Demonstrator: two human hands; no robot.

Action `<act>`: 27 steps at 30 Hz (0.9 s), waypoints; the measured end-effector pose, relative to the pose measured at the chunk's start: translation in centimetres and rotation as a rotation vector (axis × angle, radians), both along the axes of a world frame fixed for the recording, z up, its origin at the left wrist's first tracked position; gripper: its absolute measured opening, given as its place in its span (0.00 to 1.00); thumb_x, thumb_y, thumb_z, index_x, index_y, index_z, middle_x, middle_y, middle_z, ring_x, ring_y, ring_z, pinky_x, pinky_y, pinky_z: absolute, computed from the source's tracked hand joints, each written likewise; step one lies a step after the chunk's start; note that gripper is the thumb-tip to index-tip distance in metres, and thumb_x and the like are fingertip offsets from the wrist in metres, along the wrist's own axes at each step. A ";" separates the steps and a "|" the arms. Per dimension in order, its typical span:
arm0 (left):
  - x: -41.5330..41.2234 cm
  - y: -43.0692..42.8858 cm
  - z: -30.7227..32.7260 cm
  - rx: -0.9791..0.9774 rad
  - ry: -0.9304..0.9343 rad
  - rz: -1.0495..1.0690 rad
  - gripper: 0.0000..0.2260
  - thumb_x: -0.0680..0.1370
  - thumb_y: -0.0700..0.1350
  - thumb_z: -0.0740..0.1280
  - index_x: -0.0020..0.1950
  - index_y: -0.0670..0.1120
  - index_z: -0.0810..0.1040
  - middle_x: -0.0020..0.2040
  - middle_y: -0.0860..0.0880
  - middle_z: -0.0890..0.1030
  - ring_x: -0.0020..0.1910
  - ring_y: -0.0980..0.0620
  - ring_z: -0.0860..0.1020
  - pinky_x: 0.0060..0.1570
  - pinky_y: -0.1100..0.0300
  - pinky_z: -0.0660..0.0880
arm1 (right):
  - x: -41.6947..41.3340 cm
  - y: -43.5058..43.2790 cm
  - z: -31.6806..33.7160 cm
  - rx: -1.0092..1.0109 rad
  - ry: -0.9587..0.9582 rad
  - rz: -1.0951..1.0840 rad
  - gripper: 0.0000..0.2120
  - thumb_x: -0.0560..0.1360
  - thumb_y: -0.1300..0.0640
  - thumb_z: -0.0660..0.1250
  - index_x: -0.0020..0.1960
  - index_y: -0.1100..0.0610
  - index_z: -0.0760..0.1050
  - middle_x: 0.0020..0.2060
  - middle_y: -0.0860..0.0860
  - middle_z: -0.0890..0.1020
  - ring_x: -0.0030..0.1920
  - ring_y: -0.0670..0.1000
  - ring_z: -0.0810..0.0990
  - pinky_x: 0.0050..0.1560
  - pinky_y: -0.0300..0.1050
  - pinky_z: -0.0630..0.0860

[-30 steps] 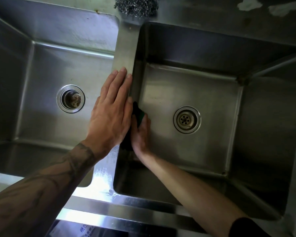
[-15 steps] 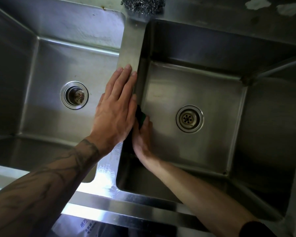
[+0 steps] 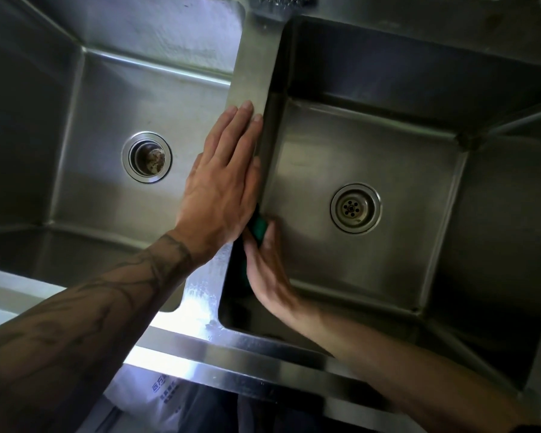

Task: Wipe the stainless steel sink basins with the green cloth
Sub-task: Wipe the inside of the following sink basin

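Head view. Two stainless steel basins lie side by side: left basin (image 3: 113,98) toward 9 o'clock, right basin (image 3: 388,145) toward 3 o'clock. Both are square, with flat floors and creased corners, and have a brushed, dull sheen. A narrow flat divider (image 3: 253,67) runs between them toward 12 o'clock.

The left basin holds only its drain (image 3: 146,157), a round, ringed drain with brown staining in the cup. The right basin holds a perforated round strainer (image 3: 355,208) and the green cloth (image 3: 259,226). The cloth is against the basin's 9 o'clock wall, just below the divider edge, and mostly covered. A grey wire scourer (image 3: 281,0) sits at 12 o'clock, cut by the frame.

My left hand (image 3: 222,182) lies flat on the divider, palm down, fingers straight and together, pointing to 12 o'clock. My right hand (image 3: 266,270) reaches into the right basin from 5 o'clock and presses the cloth flat to the wall. Its visible digit is straight. Its fingertips are hidden behind my left hand.
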State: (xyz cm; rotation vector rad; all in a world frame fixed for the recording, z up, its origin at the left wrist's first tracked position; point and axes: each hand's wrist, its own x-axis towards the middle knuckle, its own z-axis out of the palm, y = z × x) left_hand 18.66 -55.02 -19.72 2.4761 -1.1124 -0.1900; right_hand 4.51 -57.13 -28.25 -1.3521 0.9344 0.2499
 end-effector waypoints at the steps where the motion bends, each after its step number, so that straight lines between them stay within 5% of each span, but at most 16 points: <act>1: 0.0 0.0 0.1 -0.002 0.005 0.002 0.23 0.87 0.42 0.55 0.82 0.36 0.64 0.83 0.39 0.63 0.84 0.38 0.60 0.83 0.46 0.58 | -0.8 0.3 0.4 0.027 -0.009 0.022 0.23 0.77 0.36 0.59 0.70 0.42 0.65 0.62 0.46 0.72 0.58 0.38 0.73 0.59 0.30 0.68; 4: -0.1 0.0 0.2 -0.005 0.011 0.006 0.23 0.88 0.42 0.55 0.82 0.36 0.65 0.83 0.38 0.64 0.83 0.38 0.60 0.83 0.45 0.59 | -1.6 0.0 -0.1 0.038 -0.014 0.106 0.21 0.79 0.39 0.60 0.70 0.41 0.63 0.65 0.49 0.73 0.62 0.42 0.73 0.64 0.35 0.69; 7: -0.1 0.0 0.2 -0.006 0.008 0.009 0.22 0.88 0.42 0.56 0.82 0.36 0.65 0.83 0.39 0.64 0.83 0.38 0.61 0.83 0.45 0.60 | -0.6 -1.3 -1.8 0.025 0.047 0.220 0.23 0.86 0.53 0.60 0.78 0.57 0.60 0.72 0.56 0.69 0.72 0.52 0.70 0.74 0.43 0.63; 10: -0.1 0.0 0.1 -0.005 0.002 0.019 0.22 0.88 0.42 0.55 0.82 0.37 0.65 0.83 0.39 0.64 0.83 0.39 0.61 0.82 0.45 0.60 | -0.6 -1.8 -2.7 0.016 0.097 0.290 0.24 0.86 0.57 0.60 0.79 0.62 0.59 0.73 0.59 0.69 0.75 0.57 0.68 0.72 0.38 0.61; 16: -0.1 0.2 0.0 0.011 0.003 0.039 0.23 0.88 0.44 0.55 0.82 0.39 0.65 0.84 0.42 0.64 0.84 0.41 0.60 0.82 0.46 0.62 | -4.3 -1.9 0.1 -0.058 -0.032 0.595 0.30 0.81 0.43 0.62 0.77 0.58 0.62 0.67 0.52 0.70 0.69 0.46 0.66 0.61 0.18 0.54; 20: -0.7 0.3 0.4 0.044 -0.034 0.079 0.23 0.88 0.47 0.55 0.83 0.41 0.66 0.84 0.44 0.64 0.84 0.45 0.61 0.80 0.47 0.63 | -3.2 -3.0 -1.7 -0.219 -0.003 0.852 0.29 0.85 0.52 0.63 0.80 0.62 0.58 0.75 0.62 0.67 0.75 0.61 0.67 0.76 0.48 0.60; 23: -2.5 1.6 0.7 0.085 -0.019 0.106 0.23 0.88 0.48 0.56 0.83 0.42 0.65 0.84 0.45 0.64 0.84 0.46 0.61 0.80 0.44 0.62 | -3.0 -3.6 -2.6 -0.318 -0.006 1.030 0.30 0.85 0.50 0.62 0.82 0.60 0.57 0.77 0.62 0.65 0.77 0.62 0.64 0.78 0.52 0.59; 27: -8.1 6.0 1.3 0.125 0.017 0.171 0.24 0.88 0.48 0.57 0.84 0.43 0.64 0.85 0.46 0.62 0.85 0.48 0.60 0.82 0.43 0.59 | -5.3 -4.5 -0.9 -0.327 -0.208 1.051 0.25 0.81 0.42 0.64 0.76 0.45 0.64 0.72 0.52 0.73 0.71 0.57 0.75 0.70 0.55 0.73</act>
